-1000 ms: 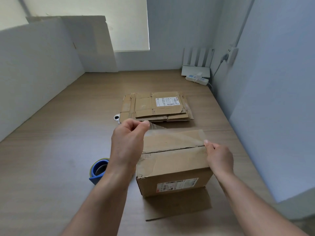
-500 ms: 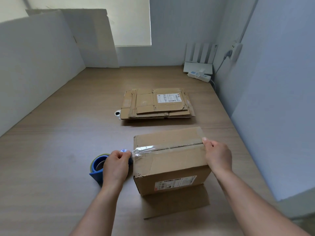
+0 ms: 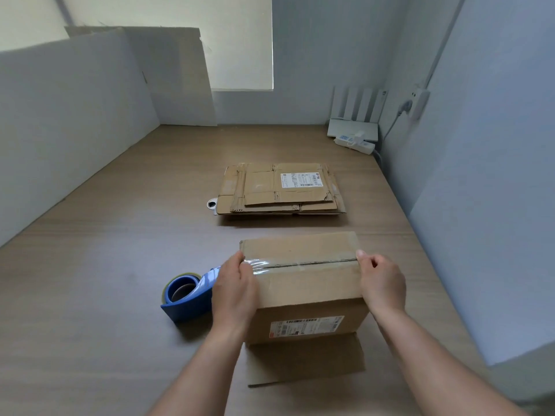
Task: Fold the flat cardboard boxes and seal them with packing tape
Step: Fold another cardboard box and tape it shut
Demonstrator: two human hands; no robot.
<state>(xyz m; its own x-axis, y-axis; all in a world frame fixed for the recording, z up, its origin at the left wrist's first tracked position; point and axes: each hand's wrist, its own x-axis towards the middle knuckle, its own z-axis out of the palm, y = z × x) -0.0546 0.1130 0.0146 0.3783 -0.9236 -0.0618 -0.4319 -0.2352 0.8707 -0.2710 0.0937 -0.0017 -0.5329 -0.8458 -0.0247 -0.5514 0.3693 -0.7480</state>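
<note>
A folded cardboard box (image 3: 303,283) stands on the wooden table (image 3: 105,310), a strip of clear tape (image 3: 288,263) running along its top seam. My left hand (image 3: 235,291) presses against the box's left side, thumb on the tape's left end. My right hand (image 3: 380,283) rests on the right edge, thumb at the tape's right end. A loose flap (image 3: 303,360) of the box lies flat on the table toward me. The blue tape dispenser (image 3: 187,292) sits just left of my left hand. A stack of flat cardboard boxes (image 3: 280,189) lies farther back.
A white power strip (image 3: 356,142) and a white router (image 3: 354,121) sit at the back right corner. White panels (image 3: 75,121) wall the table on the left, a grey wall (image 3: 480,175) on the right. A small white object (image 3: 212,204) peeks from under the flat stack.
My left hand pulled the tape down over the left edge, set the dispenser on the table, and now presses the tape end onto the box. My right hand stayed at the right edge.
</note>
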